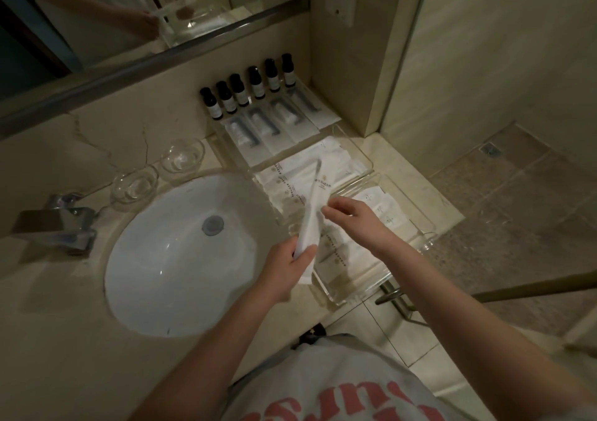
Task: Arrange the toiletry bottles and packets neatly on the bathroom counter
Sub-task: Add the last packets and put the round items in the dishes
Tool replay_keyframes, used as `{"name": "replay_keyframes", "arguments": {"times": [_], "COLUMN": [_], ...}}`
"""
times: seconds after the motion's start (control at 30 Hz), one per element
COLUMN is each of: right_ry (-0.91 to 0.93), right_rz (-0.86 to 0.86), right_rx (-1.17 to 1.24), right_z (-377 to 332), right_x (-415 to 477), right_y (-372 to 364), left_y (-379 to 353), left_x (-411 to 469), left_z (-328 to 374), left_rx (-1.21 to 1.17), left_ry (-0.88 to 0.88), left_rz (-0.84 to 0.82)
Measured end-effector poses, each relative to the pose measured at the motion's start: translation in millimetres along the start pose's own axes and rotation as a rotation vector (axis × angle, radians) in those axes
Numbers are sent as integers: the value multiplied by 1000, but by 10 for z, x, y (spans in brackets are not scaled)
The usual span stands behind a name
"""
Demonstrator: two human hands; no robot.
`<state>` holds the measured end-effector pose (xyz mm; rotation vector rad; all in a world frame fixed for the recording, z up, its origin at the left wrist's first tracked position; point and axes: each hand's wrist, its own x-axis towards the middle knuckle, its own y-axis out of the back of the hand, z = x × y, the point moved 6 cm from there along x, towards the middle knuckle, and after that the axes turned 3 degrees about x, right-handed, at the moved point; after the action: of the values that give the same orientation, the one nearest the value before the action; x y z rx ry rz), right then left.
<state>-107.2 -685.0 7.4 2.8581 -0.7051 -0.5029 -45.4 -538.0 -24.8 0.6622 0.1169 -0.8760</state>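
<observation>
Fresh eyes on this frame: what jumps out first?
The long white paper packet, held up over the right edge of the round white sink, with the left hand gripping its lower end and the right hand pinching its middle. Behind it, six dark-capped toiletry bottles line the back wall, above clear acrylic trays of flat white sachets.

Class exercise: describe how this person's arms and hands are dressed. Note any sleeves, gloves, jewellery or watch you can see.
Both forearms are bare to the frame edge: no sleeves reach them. The left hand and right hand wear no gloves, and no rings, watch or bracelet show. The only clothing visible is a light grey shirt with pinkish-red lettering.
</observation>
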Motion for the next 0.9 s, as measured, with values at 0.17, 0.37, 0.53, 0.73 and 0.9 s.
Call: {"name": "replay_keyframes", "arguments": {"times": [0.17,0.37,0.53,0.73,0.9], "right_ry": [-6,5,82,76,123], "right_rz": [-27,69,-75,-131,101], "right_rx": [107,-98,-145,-128,-265], "right_z": [-25,34,-54,-76,-125], "right_x": [103,241,192,169,170], "right_y": [-159,-34,-179,-186,166], "left_y": [-40,544,866,818,837], "left_x": [-13,336,527,585,470], "left_z": [34,225,832,1043,848], "left_rx": [162,341,298,392,74], "left_ry": [-55,-95,-194,-288,-156], "left_rz": [-109,2,81,37,220]}}
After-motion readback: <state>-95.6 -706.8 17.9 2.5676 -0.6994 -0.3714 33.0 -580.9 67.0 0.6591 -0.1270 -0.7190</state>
